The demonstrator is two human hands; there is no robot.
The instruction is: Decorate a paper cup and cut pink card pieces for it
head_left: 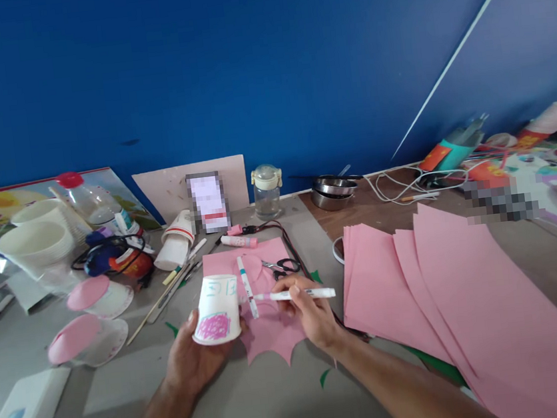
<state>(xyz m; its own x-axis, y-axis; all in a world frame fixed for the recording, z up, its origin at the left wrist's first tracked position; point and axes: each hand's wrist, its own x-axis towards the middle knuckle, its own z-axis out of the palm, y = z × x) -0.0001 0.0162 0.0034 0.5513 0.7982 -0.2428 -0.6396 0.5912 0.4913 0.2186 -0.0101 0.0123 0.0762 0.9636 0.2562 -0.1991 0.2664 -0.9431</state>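
My left hand [199, 355] is wrapped round a white paper cup [219, 306], held upside down and slightly tilted. Teal letters run along its upper part, and a scribbled pink patch fills a drawn shape lower down. Between the fingers of my right hand [310, 309] is a white marker [313, 293], its pink tip pointing left toward the cup. Behind the hands lie cut pink paper [279, 346] with a scalloped edge, a second marker [245, 283] with a teal end, and scissors [285, 266] with black handles.
Pink paper sheets [382, 284] lie at right. Two cups with pink tops [87, 294] and stacked paper cups [36, 247] stand at left. A glass jar [267, 193], metal bowls [333, 193] and a phone [208, 200] line the blue wall [263, 70].
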